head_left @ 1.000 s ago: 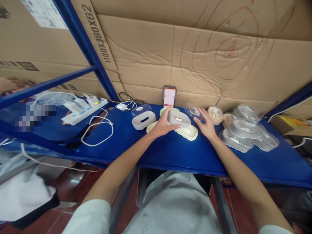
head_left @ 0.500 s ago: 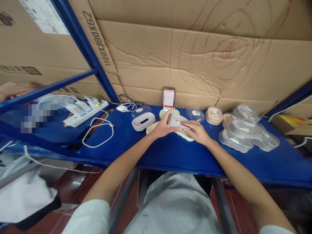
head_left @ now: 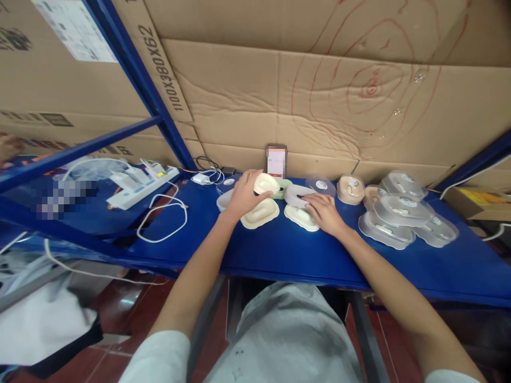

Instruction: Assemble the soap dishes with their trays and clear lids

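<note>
In the head view, my left hand (head_left: 246, 194) is closed on a small cream oval piece (head_left: 266, 183), held raised above the table. Beneath it lies a cream tray-like piece (head_left: 260, 214) with a hollow in its middle. A white oval shell (head_left: 224, 201) is partly covered by that hand. My right hand (head_left: 324, 211) grips the edge of a whitish oval shell (head_left: 296, 194), tilted above a second cream tray-like piece (head_left: 299, 217). Behind the two hands sits a pale green shell (head_left: 284, 187), partly hidden by the cream piece.
A phone (head_left: 277, 160) leans against the cardboard. Clear lids (head_left: 319, 185) and a peach box (head_left: 351, 190) stand at the back. Several lidded boxes (head_left: 403, 210) are stacked at right. A power strip (head_left: 143, 186) and white cable (head_left: 162, 218) lie left on the blue table (head_left: 279, 255).
My left hand has left the whitish shell, moved left and taken up the small cream piece. My right hand still keeps hold of the shell.
</note>
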Tool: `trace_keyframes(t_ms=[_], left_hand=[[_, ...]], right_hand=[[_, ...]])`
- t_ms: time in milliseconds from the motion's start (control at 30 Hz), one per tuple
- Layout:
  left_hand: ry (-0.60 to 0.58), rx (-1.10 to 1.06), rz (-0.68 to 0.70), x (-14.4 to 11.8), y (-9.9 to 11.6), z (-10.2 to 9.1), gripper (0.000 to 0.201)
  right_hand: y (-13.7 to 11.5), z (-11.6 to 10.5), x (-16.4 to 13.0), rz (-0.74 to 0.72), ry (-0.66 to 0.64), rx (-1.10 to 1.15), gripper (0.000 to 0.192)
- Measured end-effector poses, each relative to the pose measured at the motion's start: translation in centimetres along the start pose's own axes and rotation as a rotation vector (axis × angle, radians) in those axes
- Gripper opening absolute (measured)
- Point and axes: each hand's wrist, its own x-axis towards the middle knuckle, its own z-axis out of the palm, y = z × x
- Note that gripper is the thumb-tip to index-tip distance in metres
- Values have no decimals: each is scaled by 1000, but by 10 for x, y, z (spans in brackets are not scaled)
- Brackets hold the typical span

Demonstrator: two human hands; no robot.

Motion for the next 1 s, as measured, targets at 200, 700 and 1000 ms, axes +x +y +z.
trace_keyframes(t_ms=[200, 700, 1000], left_hand=[[-31, 245, -150, -6, -17, 2, 61], [20, 79, 15, -11, 19, 13, 40], [-167, -91, 348, -36, 68, 43, 66]], right_hand=[[-4, -61, -9, 18, -6, -169, 47], [97, -173, -114, 206, 34, -447, 65], [6, -59, -24, 65, 82, -182, 50]])
